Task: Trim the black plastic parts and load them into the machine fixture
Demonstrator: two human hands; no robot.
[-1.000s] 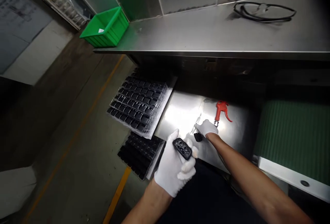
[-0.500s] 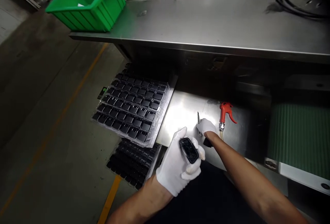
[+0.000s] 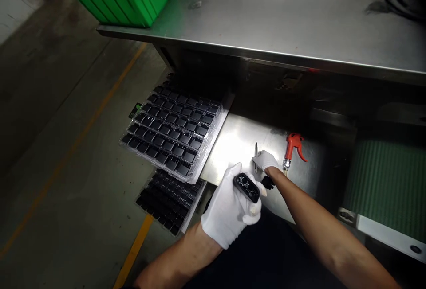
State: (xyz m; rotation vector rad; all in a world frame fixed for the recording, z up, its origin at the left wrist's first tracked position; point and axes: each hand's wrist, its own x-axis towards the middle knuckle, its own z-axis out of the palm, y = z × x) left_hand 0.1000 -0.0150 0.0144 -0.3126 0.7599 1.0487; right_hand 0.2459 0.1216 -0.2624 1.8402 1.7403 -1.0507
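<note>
My left hand [image 3: 228,211], in a white glove, is wrapped round a small black oblong part [image 3: 246,187]. Its open face, with round holes inside, is turned up toward me. My right hand [image 3: 266,160], gloved as well, is closed on a slim metal utility knife [image 3: 256,158] over the steel worktop, with the pointed end away from me. Just below the right wrist lies a small black piece [image 3: 268,182], partly covered by the arm. A red air blow gun [image 3: 294,146] lies to the right of that hand.
Clear trays of black parts [image 3: 169,129] are stacked at the left of the worktop [image 3: 229,140], with another stack [image 3: 163,202] lower down. A green crate [image 3: 133,3] stands on the steel shelf [image 3: 276,18]. A green ribbed conveyor belt [image 3: 389,187] is at right.
My left hand has tilted the black part, so its holes now show more clearly. The right hand stays on the knife, moving only slightly. The whole view has shifted a little.
</note>
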